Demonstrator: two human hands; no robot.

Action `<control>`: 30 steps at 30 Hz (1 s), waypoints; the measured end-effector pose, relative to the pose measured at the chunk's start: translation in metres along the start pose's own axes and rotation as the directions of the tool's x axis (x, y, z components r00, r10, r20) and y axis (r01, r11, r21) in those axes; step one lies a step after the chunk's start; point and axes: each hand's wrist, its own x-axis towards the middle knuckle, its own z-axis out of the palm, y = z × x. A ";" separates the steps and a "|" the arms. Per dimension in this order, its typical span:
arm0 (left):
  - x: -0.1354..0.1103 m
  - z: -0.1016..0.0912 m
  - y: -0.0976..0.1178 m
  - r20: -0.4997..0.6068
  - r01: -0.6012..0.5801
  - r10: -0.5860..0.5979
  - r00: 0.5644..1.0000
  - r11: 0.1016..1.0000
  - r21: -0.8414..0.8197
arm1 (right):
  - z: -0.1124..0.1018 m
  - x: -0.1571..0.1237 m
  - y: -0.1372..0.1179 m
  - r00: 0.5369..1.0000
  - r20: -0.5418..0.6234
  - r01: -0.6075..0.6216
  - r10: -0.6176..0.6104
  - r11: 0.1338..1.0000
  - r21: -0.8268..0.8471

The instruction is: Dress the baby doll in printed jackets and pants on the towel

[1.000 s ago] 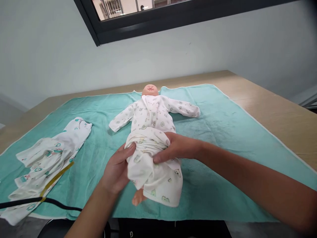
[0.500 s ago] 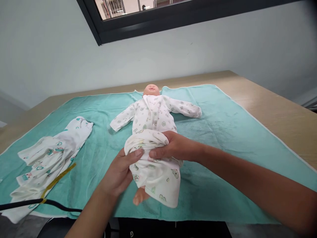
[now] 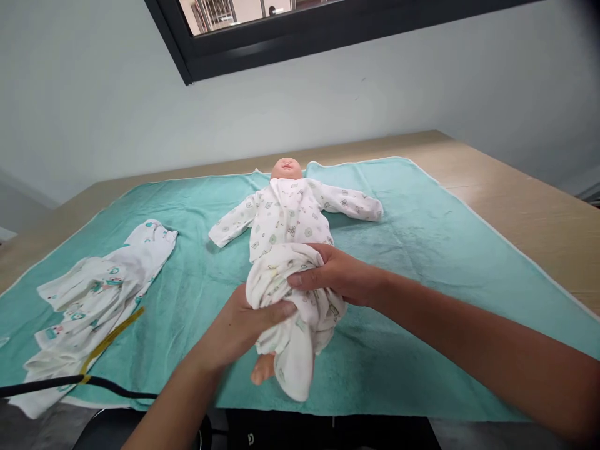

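A baby doll lies on its back on a teal towel, dressed in a white printed top. White printed trousers are bunched round its hips and legs. My left hand grips the trousers' left side, fingers wrapped into the cloth. My right hand clutches the bunched waistband from the right. One bare doll foot sticks out below the cloth.
A second set of white printed baby clothes lies at the towel's left end, with a yellow strap and a black cable across it. The wooden table shows beyond the towel on the right. A dark window frame is above.
Both hands have gathered the trousers tighter and pulled them up the doll's body. The loose lower cloth, wide before, now hangs as a narrow bunch.
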 end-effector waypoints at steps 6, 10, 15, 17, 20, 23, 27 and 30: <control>0.003 0.011 -0.007 -0.226 -0.066 -0.017 0.974 0.931 -0.358 | 0.003 0.002 -0.008 0.987 0.134 -0.036 0.093 0.925 -0.379; -0.010 0.015 -0.007 -0.257 -0.048 -0.029 0.966 0.956 -0.289 | 0.005 0.000 -0.012 0.980 0.099 -0.094 0.170 0.847 -0.524; -0.030 0.033 -0.009 -0.328 -0.096 0.110 0.938 0.994 0.059 | 0.006 0.001 -0.006 0.989 -0.142 -0.109 0.048 0.883 -0.457; -0.033 0.043 -0.009 -0.421 -0.023 0.121 0.899 0.973 0.229 | 0.006 0.002 -0.003 0.984 -0.170 -0.113 0.052 0.922 -0.371; -0.032 0.052 -0.008 -0.526 0.023 0.167 0.834 0.942 0.335 | 0.006 0.002 0.001 0.988 -0.135 -0.106 0.080 0.974 -0.200; -0.028 0.051 -0.008 -0.592 0.045 0.167 0.789 0.944 0.326 | 0.004 0.000 0.001 0.994 -0.003 -0.105 0.105 0.989 -0.102; -0.021 0.046 -0.008 -0.662 0.011 0.207 0.720 0.951 0.310 | 0.001 -0.001 -0.002 0.983 0.148 -0.075 0.106 0.977 -0.200; -0.017 0.044 -0.007 -0.675 -0.063 0.230 0.701 0.963 0.263 | 0.003 -0.002 -0.006 0.962 0.237 -0.061 0.136 0.953 -0.298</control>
